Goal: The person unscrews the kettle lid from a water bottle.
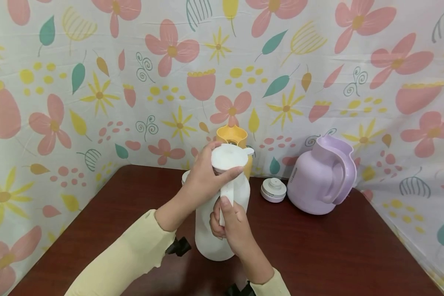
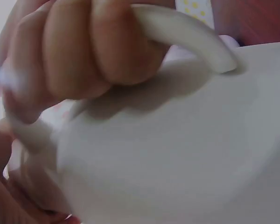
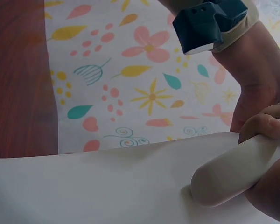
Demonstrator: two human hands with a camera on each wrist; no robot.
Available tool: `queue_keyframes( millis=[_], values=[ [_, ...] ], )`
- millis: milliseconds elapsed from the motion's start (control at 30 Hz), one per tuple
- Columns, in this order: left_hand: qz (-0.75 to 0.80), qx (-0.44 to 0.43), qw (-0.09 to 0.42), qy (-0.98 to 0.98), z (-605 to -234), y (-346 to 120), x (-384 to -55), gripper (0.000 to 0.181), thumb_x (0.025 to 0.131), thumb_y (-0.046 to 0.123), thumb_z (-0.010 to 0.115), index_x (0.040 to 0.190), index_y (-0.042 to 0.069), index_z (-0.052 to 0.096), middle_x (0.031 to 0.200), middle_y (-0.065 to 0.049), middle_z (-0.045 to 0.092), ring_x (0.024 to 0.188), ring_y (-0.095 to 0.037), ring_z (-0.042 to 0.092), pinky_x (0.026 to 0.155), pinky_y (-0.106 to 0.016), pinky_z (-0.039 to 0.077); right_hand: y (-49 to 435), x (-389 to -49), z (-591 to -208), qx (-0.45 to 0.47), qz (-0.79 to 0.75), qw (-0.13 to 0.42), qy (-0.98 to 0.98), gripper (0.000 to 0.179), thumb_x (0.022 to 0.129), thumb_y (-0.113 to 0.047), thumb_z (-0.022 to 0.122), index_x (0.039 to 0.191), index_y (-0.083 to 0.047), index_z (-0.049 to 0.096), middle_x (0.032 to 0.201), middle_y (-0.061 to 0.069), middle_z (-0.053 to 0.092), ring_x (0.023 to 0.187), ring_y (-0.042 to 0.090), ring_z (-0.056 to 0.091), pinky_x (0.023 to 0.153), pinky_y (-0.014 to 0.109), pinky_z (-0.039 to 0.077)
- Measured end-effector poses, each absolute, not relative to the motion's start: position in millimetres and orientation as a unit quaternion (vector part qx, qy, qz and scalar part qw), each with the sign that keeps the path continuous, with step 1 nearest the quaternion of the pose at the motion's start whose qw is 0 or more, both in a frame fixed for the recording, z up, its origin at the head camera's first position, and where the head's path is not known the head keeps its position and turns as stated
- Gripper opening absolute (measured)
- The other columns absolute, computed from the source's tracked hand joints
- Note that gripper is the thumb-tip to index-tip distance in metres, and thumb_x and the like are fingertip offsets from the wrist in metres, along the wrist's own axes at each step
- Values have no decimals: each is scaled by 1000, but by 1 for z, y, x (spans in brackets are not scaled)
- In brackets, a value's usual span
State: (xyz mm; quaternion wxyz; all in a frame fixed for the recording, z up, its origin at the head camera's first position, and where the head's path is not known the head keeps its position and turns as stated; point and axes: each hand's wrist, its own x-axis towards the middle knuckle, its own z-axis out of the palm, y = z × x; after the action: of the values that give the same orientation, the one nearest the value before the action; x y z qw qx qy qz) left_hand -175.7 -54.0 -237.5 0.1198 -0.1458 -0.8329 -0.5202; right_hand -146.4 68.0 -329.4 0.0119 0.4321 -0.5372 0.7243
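Note:
A white thermos jug [image 1: 209, 230] stands on the dark red table in the middle of the head view. My left hand [image 1: 197, 174] curls round its top, thumb and fingers at the edge of the round white lid [image 1: 229, 157], whose small spout tab points right. My right hand [image 1: 233, 224] grips the jug's white handle [image 1: 227, 192], thumb laid along it. In the left wrist view the right hand's curled fingers [image 2: 123, 51] wrap the handle close above the white body. The right wrist view shows the handle's lower end [image 3: 224, 179] meeting the body.
Directly behind stands a yellow jug [image 1: 232, 133] with an open top, partly hidden. To the right are a lilac jug [image 1: 311, 181] with an open top and a white-and-lilac stopper [image 1: 273, 189] beside it. A flower-patterned cloth [image 1: 299, 61] hangs along the table's back and sides.

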Motion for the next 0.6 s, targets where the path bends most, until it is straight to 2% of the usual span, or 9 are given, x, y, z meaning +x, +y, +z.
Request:
queue_keyframes(
  millis=[167, 267, 300, 367, 467, 533, 600],
  values=[
    [-509, -161, 50, -844, -226, -68, -182, 83, 96, 37, 68, 161, 11, 23, 165, -19, 32, 151, -37, 34, 121, -55, 34, 70, -146, -329, 429, 725, 6, -539, 51, 114, -33, 26, 78, 3, 32, 48, 15, 23, 38, 21, 21, 35, 30, 21],
    [-518, -159, -4, -841, -214, -85, -196, 69, 104, 41, 55, 161, 14, 27, 165, -18, 34, 153, -38, 35, 122, -56, 34, 70, -146, -329, 425, 726, 4, -541, 51, 114, -31, 26, 78, 3, 32, 49, 15, 23, 38, 19, 22, 35, 27, 21],
    [-518, -169, -23, -838, -210, -92, -203, 64, 105, 41, 50, 160, 13, 30, 163, -17, 39, 150, -37, 39, 120, -56, 36, 71, -145, -329, 423, 726, 4, -542, 50, 114, -31, 26, 78, 3, 32, 49, 16, 24, 39, 18, 22, 36, 27, 21],
    [-518, -216, -70, -824, -205, -108, -222, 62, 107, 41, 46, 159, 11, 32, 162, -18, 40, 150, -37, 39, 121, -57, 34, 71, -144, -329, 415, 728, 3, -546, 51, 114, -31, 27, 78, 4, 33, 50, 16, 24, 39, 17, 23, 36, 27, 21],
    [-503, -329, -153, -784, -202, -125, -252, 84, 100, 52, 60, 162, 7, 25, 166, -19, 33, 155, -38, 31, 124, -58, 26, 72, -144, -329, 409, 728, 4, -551, 51, 114, -30, 28, 77, 5, 33, 50, 17, 24, 40, 16, 24, 37, 26, 22],
    [-498, -394, -202, -746, -203, -129, -268, 106, 90, 55, 72, 164, 5, 16, 171, -20, 20, 159, -39, 19, 126, -60, 20, 72, -144, -329, 408, 728, 3, -551, 52, 114, -31, 28, 77, 5, 32, 50, 17, 23, 40, 16, 24, 37, 27, 22],
    [-491, -430, -225, -724, -203, -127, -278, 126, 78, 59, 82, 165, 5, 8, 174, -17, 9, 162, -38, 7, 129, -60, 12, 72, -143, -329, 409, 727, 2, -551, 52, 114, -30, 28, 77, 6, 32, 50, 17, 24, 40, 16, 24, 37, 26, 23]
  ],
)
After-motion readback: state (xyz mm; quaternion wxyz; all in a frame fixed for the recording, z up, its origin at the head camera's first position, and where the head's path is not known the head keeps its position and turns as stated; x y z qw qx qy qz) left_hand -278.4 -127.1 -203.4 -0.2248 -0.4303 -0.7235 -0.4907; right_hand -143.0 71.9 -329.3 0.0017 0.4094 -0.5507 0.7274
